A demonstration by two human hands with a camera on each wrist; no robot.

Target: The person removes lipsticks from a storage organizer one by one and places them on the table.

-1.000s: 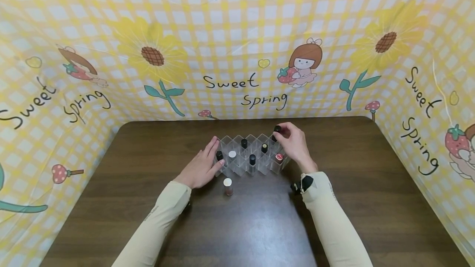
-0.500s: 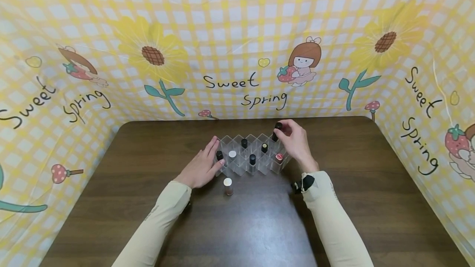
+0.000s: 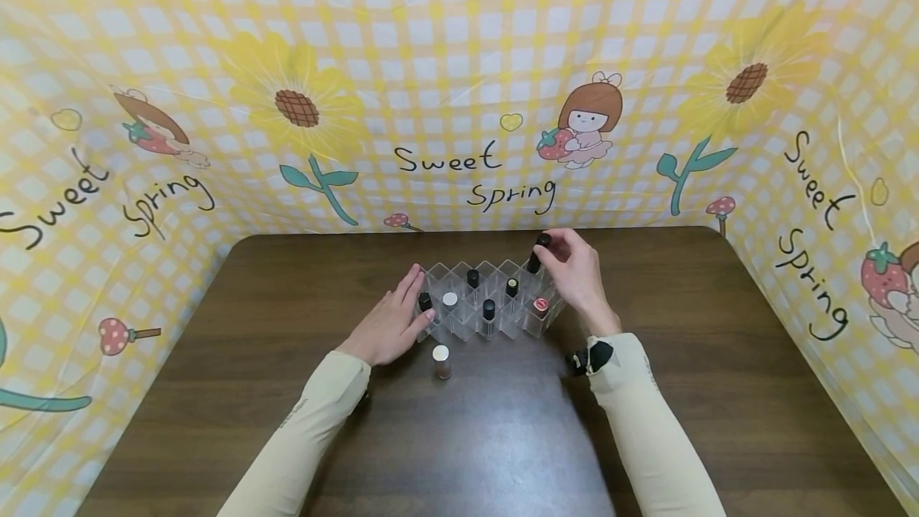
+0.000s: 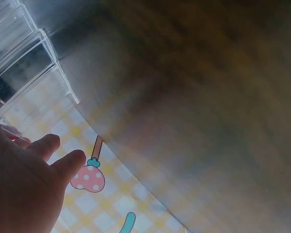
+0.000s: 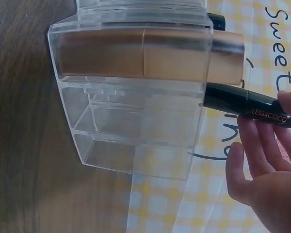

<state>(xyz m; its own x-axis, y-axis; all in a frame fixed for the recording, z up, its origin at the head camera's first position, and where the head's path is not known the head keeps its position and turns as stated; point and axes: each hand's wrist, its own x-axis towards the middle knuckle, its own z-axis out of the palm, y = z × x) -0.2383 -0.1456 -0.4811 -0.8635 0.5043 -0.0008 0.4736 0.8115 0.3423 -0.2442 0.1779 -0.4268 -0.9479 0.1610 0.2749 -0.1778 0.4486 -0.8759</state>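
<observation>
A clear acrylic lipstick organizer point(image 3: 467, 324) with diamond-shaped slots stands on the table, several tubes upright in it. At its back right corner my right hand point(image 3: 577, 270) pinches a black lipstick tube point(image 5: 252, 104) lettered LESSXCOCO between thumb and fingers. In the right wrist view the tube slants at the organizer's top edge; whether its lower end is still inside a slot I cannot tell. My left hand point(image 3: 388, 321) rests against the organizer's left side with fingers extended, its thumb by a black-capped tube point(image 3: 424, 300). A gold tube point(image 5: 179, 56) fills a near slot in the right wrist view.
In front of the organizer a white-capped tube point(image 3: 441, 361) stands upright on the brown wooden table point(image 3: 502, 437). Yellow checked cloth point(image 3: 445, 86) hangs behind the table and along both sides.
The right hand has moved slightly up and to the right, drawing the black lipstick tube higher out of the organizer's back right corner. My left hand has stayed in place.
</observation>
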